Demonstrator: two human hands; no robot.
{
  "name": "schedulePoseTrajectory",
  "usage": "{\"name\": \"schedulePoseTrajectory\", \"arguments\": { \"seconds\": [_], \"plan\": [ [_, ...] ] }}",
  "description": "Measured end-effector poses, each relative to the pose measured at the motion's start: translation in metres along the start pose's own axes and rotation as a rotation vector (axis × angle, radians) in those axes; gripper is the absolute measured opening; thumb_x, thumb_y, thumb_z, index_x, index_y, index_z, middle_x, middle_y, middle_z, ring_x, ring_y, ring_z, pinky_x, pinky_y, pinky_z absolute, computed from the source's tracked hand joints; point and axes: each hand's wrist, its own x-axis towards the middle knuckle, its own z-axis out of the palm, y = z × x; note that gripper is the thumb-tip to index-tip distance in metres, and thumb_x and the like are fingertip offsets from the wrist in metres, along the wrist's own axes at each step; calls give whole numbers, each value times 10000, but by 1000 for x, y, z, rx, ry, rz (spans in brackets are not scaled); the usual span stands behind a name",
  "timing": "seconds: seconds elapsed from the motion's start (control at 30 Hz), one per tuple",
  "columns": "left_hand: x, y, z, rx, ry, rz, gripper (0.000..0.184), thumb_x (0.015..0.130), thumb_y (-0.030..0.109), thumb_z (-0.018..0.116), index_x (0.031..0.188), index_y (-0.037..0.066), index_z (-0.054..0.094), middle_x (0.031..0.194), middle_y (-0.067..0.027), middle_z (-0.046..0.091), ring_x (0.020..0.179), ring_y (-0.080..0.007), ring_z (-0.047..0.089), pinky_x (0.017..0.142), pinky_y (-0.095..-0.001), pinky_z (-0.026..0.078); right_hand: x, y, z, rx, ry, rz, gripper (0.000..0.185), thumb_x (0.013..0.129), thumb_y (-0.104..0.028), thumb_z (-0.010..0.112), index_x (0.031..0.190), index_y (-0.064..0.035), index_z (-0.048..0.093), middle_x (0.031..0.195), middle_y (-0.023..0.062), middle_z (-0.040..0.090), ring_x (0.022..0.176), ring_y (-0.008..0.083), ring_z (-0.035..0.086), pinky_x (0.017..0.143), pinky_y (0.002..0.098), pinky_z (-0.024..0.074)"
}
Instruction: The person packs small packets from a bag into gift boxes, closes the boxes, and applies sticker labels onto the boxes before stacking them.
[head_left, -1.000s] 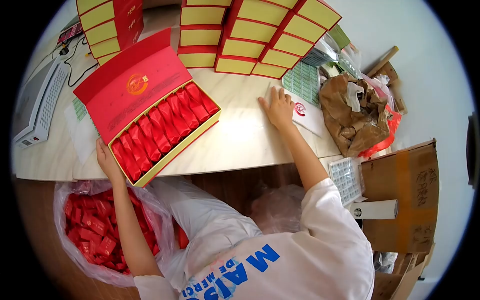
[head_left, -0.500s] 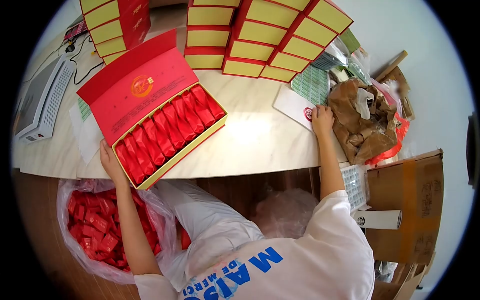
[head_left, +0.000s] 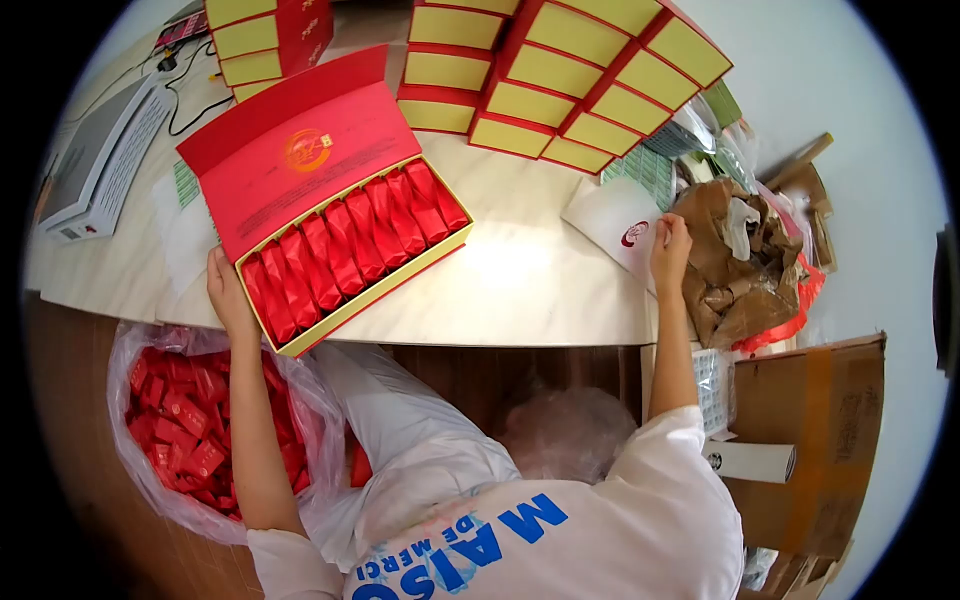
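An open red box [head_left: 384, 287] with a gold-yellow rim lies tilted on the pale marbled counter [head_left: 540, 315], its near-left corner jutting past the front edge. Inside, glossy, crinkled red packets [head_left: 345, 245] stand packed in a slanting row. The raised lid [head_left: 262, 190] shows an orange-gold round emblem [head_left: 308, 150] above fine print too small to read. The person's left hand [head_left: 230, 292] rests against the box's near-left corner, forearm reaching forward; its fingers are partly hidden, so I cannot tell how tightly they grip. To the right, well apart from the box, the right hand [head_left: 670, 255] has bent fingers pinching the edge of a white sheet [head_left: 598, 212] printed with a round red mark. Blue letters on the white shirt [head_left: 640, 530] read "DE MERCI" and, cut off, "MAISO". Handwriting on the brown carton [head_left: 820, 450] is too blurred to read.
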Motion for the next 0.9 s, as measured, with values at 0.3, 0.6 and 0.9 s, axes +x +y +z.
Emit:
{"name": "schedulePoseTrajectory", "arguments": {
  "seconds": [0.3,0.6,0.9],
  "plan": [
    [-12,8,0,-267,61,-83,423,1010,412,395,1219,60,500,1158,-106,568,1076,-215,543,946,-357,420,58,-244,-132,730,-482,-595,128,838,72,554,936,-3,588,874,129,616,745,275,576,709,336,462],
    [-32,23,2,-18,-28,-2,457,1025,382,362,1070,-10,592,983,-106,630,936,-176,566,886,-295,424,68,-364,23,916,-1063,-548,109,895,-25,558,981,26,601,808,126,630,702,228,582,690,303,476],
    [-36,33,4,51,-40,-6,403,1027,332,363,955,-13,559,804,-100,574,752,-172,525,749,-304,444,52,-381,60,780,-994,-503,124,906,-20,556,1006,6,624,919,95,655,829,161,611,761,289,483]
  ]
}}
